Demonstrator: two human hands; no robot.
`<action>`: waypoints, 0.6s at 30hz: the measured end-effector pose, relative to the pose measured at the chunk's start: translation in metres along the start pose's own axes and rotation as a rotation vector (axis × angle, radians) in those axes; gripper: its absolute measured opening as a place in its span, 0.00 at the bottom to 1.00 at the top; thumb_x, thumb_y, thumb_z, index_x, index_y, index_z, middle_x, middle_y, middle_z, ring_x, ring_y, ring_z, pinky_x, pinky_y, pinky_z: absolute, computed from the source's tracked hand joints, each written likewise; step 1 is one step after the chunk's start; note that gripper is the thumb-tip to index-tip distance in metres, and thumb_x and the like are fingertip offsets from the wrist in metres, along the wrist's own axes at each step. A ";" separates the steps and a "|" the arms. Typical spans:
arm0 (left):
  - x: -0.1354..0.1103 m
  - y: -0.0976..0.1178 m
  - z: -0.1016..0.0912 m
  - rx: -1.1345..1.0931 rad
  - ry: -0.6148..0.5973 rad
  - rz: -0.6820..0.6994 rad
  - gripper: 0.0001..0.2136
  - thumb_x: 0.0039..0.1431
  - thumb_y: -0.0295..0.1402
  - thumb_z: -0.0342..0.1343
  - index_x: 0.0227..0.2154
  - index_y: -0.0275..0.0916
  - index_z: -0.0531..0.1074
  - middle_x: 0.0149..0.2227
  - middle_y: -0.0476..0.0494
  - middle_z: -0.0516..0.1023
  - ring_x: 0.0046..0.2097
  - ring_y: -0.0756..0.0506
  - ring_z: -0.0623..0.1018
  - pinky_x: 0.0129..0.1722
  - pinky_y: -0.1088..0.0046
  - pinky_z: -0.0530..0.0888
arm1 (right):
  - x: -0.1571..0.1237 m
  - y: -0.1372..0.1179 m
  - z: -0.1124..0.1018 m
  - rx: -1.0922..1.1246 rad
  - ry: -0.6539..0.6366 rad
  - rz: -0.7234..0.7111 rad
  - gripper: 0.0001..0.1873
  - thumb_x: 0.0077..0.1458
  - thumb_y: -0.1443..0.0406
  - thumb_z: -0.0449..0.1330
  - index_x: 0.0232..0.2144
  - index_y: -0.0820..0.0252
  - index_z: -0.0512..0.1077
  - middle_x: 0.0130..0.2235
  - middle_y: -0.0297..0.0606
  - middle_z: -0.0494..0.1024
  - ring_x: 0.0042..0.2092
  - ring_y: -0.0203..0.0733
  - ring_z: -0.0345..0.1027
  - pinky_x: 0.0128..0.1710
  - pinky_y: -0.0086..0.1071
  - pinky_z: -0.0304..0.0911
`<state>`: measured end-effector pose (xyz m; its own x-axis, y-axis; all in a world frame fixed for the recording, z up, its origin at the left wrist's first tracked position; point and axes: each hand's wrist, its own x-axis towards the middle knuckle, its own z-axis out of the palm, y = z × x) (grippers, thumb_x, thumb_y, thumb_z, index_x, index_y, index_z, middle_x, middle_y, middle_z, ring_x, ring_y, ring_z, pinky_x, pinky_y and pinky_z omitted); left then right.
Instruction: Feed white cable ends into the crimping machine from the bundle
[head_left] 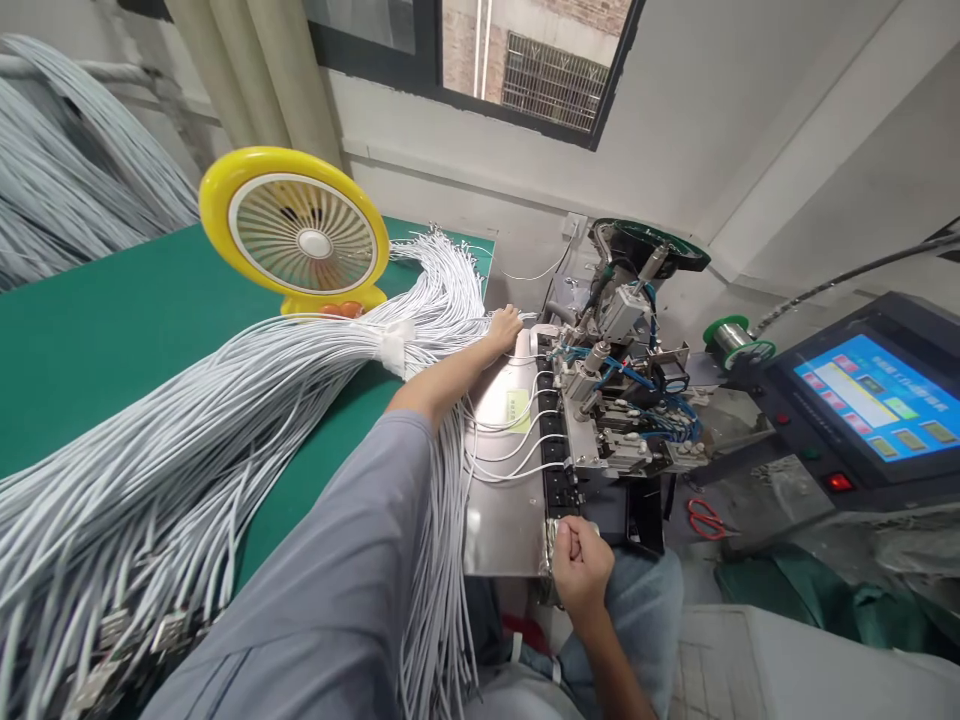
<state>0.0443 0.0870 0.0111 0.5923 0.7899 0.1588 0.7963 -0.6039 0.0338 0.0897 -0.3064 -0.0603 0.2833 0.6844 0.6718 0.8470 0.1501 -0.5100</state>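
Note:
My left hand point(506, 328) reaches out to the far end of the machine, fingers closed around a white cable whose end pokes out toward the machine. Beside it lies a thick bundle of white cables point(315, 350), wrapped with a white tie point(393, 347). Several cables curve over a metal plate point(499, 530) into the black holders point(553, 430) along the machine's edge. My right hand point(583, 570) is curled into a fist at the near end of that row; whatever it may hold is hidden.
A yellow fan point(296, 235) stands on the green table point(135, 300). The machine point(607, 390) has cylinders and blue tubes. To its right are a wire spool point(731, 343), a lit touchscreen point(885, 395) and red-handled scissors point(706, 519). More cables point(67, 170) hang at far left.

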 end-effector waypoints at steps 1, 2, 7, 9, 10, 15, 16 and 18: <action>0.002 -0.003 -0.004 0.019 0.000 0.009 0.16 0.61 0.37 0.52 0.49 0.35 0.66 0.51 0.39 0.68 0.50 0.43 0.71 0.49 0.57 0.71 | 0.000 0.000 0.000 -0.002 -0.003 0.001 0.11 0.56 0.70 0.52 0.22 0.61 0.65 0.17 0.25 0.54 0.18 0.30 0.48 0.20 0.26 0.47; 0.005 -0.006 -0.007 0.035 -0.003 0.016 0.16 0.61 0.37 0.52 0.49 0.35 0.66 0.51 0.39 0.68 0.50 0.43 0.71 0.49 0.57 0.71 | 0.001 0.000 0.000 -0.003 -0.007 0.002 0.11 0.56 0.70 0.52 0.22 0.61 0.65 0.17 0.25 0.54 0.18 0.30 0.48 0.20 0.26 0.47; 0.017 -0.016 -0.018 0.099 -0.096 0.023 0.16 0.61 0.37 0.52 0.49 0.35 0.66 0.50 0.40 0.69 0.49 0.43 0.72 0.47 0.58 0.72 | 0.004 -0.002 0.000 0.019 -0.007 0.003 0.12 0.57 0.70 0.51 0.22 0.61 0.64 0.17 0.25 0.55 0.18 0.30 0.49 0.20 0.27 0.47; 0.020 -0.017 -0.019 0.118 -0.154 0.038 0.16 0.61 0.37 0.52 0.49 0.36 0.66 0.50 0.40 0.69 0.48 0.44 0.72 0.47 0.59 0.72 | 0.005 -0.003 0.000 0.034 -0.014 0.005 0.12 0.57 0.70 0.51 0.22 0.60 0.64 0.17 0.25 0.54 0.19 0.30 0.49 0.21 0.27 0.47; 0.021 -0.018 -0.019 0.128 -0.184 0.044 0.15 0.61 0.37 0.52 0.49 0.36 0.66 0.50 0.40 0.69 0.48 0.44 0.72 0.47 0.59 0.72 | 0.005 -0.003 0.000 0.040 -0.021 0.005 0.12 0.57 0.70 0.51 0.22 0.60 0.64 0.17 0.25 0.55 0.19 0.30 0.49 0.21 0.27 0.47; 0.030 -0.025 -0.024 0.178 -0.292 0.016 0.16 0.61 0.37 0.52 0.49 0.35 0.66 0.49 0.40 0.70 0.47 0.44 0.73 0.46 0.60 0.73 | 0.003 -0.003 0.002 0.040 -0.028 0.013 0.11 0.58 0.70 0.50 0.23 0.60 0.64 0.18 0.27 0.58 0.19 0.31 0.52 0.22 0.28 0.48; 0.033 -0.026 -0.025 0.185 -0.298 0.004 0.15 0.61 0.37 0.52 0.49 0.35 0.66 0.49 0.40 0.70 0.47 0.44 0.73 0.46 0.60 0.73 | 0.002 -0.003 0.003 0.035 -0.026 0.010 0.11 0.58 0.70 0.50 0.23 0.60 0.64 0.18 0.28 0.59 0.20 0.31 0.52 0.23 0.28 0.48; 0.035 -0.028 -0.027 0.184 -0.290 -0.011 0.16 0.61 0.37 0.52 0.49 0.35 0.66 0.49 0.40 0.70 0.47 0.44 0.73 0.46 0.60 0.73 | 0.001 -0.002 0.005 0.026 -0.027 -0.005 0.11 0.57 0.70 0.49 0.23 0.60 0.64 0.19 0.28 0.61 0.20 0.31 0.54 0.23 0.28 0.49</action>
<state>0.0399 0.1288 0.0424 0.5730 0.8094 -0.1289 0.7957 -0.5870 -0.1490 0.0862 -0.3026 -0.0609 0.2662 0.7025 0.6601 0.8363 0.1722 -0.5205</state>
